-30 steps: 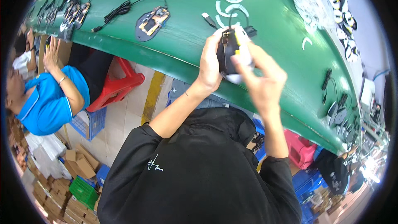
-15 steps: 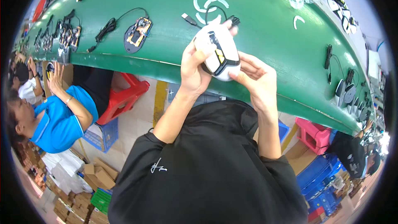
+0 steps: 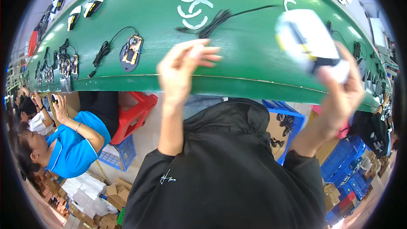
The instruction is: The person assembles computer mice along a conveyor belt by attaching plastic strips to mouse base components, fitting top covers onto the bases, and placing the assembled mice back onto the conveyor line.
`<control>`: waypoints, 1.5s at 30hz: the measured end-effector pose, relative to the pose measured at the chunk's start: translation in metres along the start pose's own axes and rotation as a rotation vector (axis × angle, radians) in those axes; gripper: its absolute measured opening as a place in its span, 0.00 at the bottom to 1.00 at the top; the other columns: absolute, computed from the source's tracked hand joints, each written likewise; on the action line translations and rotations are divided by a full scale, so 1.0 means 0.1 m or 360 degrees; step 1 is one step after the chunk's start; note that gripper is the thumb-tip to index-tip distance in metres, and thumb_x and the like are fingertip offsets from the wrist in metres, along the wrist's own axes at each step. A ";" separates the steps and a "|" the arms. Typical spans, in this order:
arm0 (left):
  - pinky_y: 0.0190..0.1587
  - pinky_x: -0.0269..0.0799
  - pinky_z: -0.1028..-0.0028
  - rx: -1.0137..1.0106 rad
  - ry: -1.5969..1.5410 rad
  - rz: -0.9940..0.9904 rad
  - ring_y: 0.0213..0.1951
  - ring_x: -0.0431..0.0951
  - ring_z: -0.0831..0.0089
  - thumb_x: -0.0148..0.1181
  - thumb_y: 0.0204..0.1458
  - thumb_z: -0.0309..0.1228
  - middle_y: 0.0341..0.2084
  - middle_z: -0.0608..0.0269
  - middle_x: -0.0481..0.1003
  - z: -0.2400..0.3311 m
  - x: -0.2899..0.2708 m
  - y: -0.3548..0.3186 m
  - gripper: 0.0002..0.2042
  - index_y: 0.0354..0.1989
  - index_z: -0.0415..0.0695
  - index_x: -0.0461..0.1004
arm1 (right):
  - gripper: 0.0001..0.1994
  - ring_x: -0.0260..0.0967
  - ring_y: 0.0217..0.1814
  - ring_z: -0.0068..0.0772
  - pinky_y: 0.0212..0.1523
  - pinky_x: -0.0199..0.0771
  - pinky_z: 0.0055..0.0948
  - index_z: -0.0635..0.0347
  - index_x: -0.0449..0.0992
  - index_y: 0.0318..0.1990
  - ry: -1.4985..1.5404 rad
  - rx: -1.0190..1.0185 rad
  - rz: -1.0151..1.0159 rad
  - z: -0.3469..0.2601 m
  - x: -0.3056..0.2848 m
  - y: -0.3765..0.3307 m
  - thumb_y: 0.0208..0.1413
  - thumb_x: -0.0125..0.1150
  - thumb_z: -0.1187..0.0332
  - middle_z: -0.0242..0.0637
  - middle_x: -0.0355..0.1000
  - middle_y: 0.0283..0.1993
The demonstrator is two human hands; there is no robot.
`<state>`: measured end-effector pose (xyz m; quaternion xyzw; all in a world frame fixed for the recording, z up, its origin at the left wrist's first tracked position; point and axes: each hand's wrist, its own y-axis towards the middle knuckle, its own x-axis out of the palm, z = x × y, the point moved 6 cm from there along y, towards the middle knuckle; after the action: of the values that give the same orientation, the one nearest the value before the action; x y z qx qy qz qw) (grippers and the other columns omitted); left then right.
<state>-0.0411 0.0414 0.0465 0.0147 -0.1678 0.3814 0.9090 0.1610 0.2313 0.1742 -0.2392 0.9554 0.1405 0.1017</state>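
Far left, a co-worker in a blue shirt (image 3: 70, 154) is sitting beside a red stool (image 3: 135, 116), with one hand raised near the edge of the green belt (image 3: 237, 65). On the belt above them, a row of small black parts (image 3: 59, 65) is lying next to an open mouse base (image 3: 130, 52) with its coiled black cable (image 3: 101, 53) trailing off it, and a couple of finished black-and-white mice (image 3: 94, 3) are sitting further up. Moving toward the middle, the left hand (image 3: 182, 70) is hovering over the front edge of the belt with its fingers spread and loosely curled, gripping nothing, just short of a bundled black cable (image 3: 214, 19) and some curved white trim pieces (image 3: 194, 7) lying past it. Over on the right, the right hand (image 3: 341, 91) is holding a white mouse (image 3: 307, 40) up above the belt, fingers wrapped around its lower end; it's blurred, but yellow and black accents are showing on the shell. Under the belt's edge, a blue crate (image 3: 290, 121) with black bits in it is sitting on the floor, and more blue bins (image 3: 345, 163) are stacking up at the far right.
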 end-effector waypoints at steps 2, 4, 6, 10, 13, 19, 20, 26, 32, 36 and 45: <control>0.44 0.74 0.72 0.0361 0.0849 0.0635 0.38 0.80 0.68 0.63 0.54 0.28 0.35 0.53 0.80 0.36 -0.67 -0.16 0.10 0.42 0.36 0.78 | 0.24 0.74 0.41 0.27 0.44 0.73 0.22 0.71 0.75 0.52 -0.0451 -0.0017 0.0207 -0.12 -0.48 0.19 0.45 0.72 0.72 0.40 0.77 0.42; 0.51 0.71 0.67 0.0475 0.1566 0.0911 0.45 0.77 0.61 0.67 0.49 0.31 0.42 0.51 0.77 0.53 -1.34 -0.21 0.16 0.45 0.37 0.76 | 0.24 0.74 0.39 0.24 0.42 0.73 0.23 0.66 0.75 0.53 -0.0793 -0.0172 0.0405 0.19 -1.00 0.35 0.48 0.71 0.67 0.40 0.78 0.40; 0.57 0.65 0.62 0.0258 0.2291 0.1000 0.52 0.71 0.54 0.70 0.44 0.35 0.49 0.45 0.72 0.55 -1.61 -0.20 0.24 0.50 0.37 0.74 | 0.25 0.76 0.36 0.26 0.40 0.74 0.27 0.56 0.76 0.54 -0.1712 -0.0171 0.0623 0.60 -1.37 0.41 0.49 0.72 0.60 0.39 0.80 0.39; 0.60 0.62 0.59 0.0055 0.2335 0.0962 0.55 0.68 0.51 0.72 0.38 0.48 0.49 0.45 0.71 0.44 -1.93 -0.10 0.34 0.52 0.39 0.72 | 0.22 0.77 0.41 0.48 0.44 0.75 0.41 0.48 0.77 0.54 -0.2282 0.0284 0.0573 1.43 -1.30 0.45 0.49 0.69 0.57 0.41 0.79 0.44; 0.45 0.70 0.65 -0.0105 0.2286 0.0844 0.43 0.74 0.63 0.73 0.38 0.49 0.41 0.52 0.73 0.45 -1.97 0.02 0.36 0.53 0.38 0.72 | 0.18 0.73 0.53 0.42 0.53 0.71 0.39 0.50 0.78 0.52 -0.2141 -0.0685 0.0480 1.56 -0.87 0.55 0.53 0.65 0.60 0.40 0.76 0.50; 0.29 0.66 0.75 -0.0393 0.1804 0.0539 0.24 0.69 0.77 0.75 0.36 0.43 0.20 0.66 0.71 0.32 -2.05 0.21 0.25 0.38 0.39 0.75 | 0.18 0.75 0.42 0.47 0.44 0.72 0.42 0.56 0.79 0.42 -0.1936 -0.0148 0.0137 1.78 0.35 1.25 0.56 0.60 0.51 0.43 0.77 0.38; 0.29 0.65 0.76 -0.0324 0.1520 0.0292 0.25 0.69 0.80 0.73 0.39 0.39 0.21 0.66 0.72 0.16 -2.10 0.26 0.19 0.32 0.39 0.76 | 0.17 0.75 0.42 0.47 0.45 0.72 0.42 0.57 0.79 0.40 -0.1964 -0.0163 0.0111 1.85 0.46 1.35 0.55 0.61 0.53 0.43 0.77 0.38; 0.42 0.75 0.76 -0.0296 0.0153 0.0299 0.36 0.77 0.77 0.64 0.50 0.26 0.37 0.62 0.77 -0.07 -1.16 -0.07 0.15 0.47 0.36 0.73 | 0.06 0.73 0.41 0.43 0.42 0.72 0.38 0.60 0.77 0.36 -0.1415 -0.0781 -0.0363 1.20 1.11 0.59 0.54 0.61 0.68 0.39 0.75 0.37; 0.52 0.76 0.57 -0.0252 -0.0629 0.0338 0.49 0.78 0.55 0.52 0.53 0.16 0.51 0.48 0.71 -0.21 -0.63 -0.37 0.26 0.62 0.33 0.56 | 0.06 0.71 0.32 0.38 0.31 0.70 0.32 0.55 0.79 0.38 -0.0925 -0.0580 -0.0509 0.56 1.23 -0.26 0.52 0.63 0.75 0.39 0.72 0.32; 0.52 0.77 0.57 -0.0198 -0.1023 0.0318 0.53 0.75 0.55 0.51 0.53 0.16 0.56 0.44 0.67 -0.28 -0.43 -0.36 0.31 0.67 0.37 0.49 | 0.09 0.74 0.35 0.38 0.37 0.75 0.31 0.60 0.78 0.37 -0.0464 -0.0503 -0.0618 0.46 1.35 -0.62 0.48 0.61 0.81 0.39 0.74 0.33; 0.47 0.81 0.62 -0.0063 -0.0702 0.0329 0.50 0.77 0.63 0.53 0.53 0.15 0.53 0.46 0.70 -0.13 -0.44 -0.44 0.38 0.70 0.47 0.41 | 0.16 0.74 0.33 0.37 0.28 0.76 0.29 0.61 0.79 0.41 -0.0363 -0.1278 -0.1153 0.43 1.59 -0.74 0.41 0.66 0.78 0.42 0.73 0.37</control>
<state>-0.0349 -0.0178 0.0246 0.0625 -0.3704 0.4565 0.8065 0.0645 0.1139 0.0762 -0.5558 0.6663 0.4748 0.1472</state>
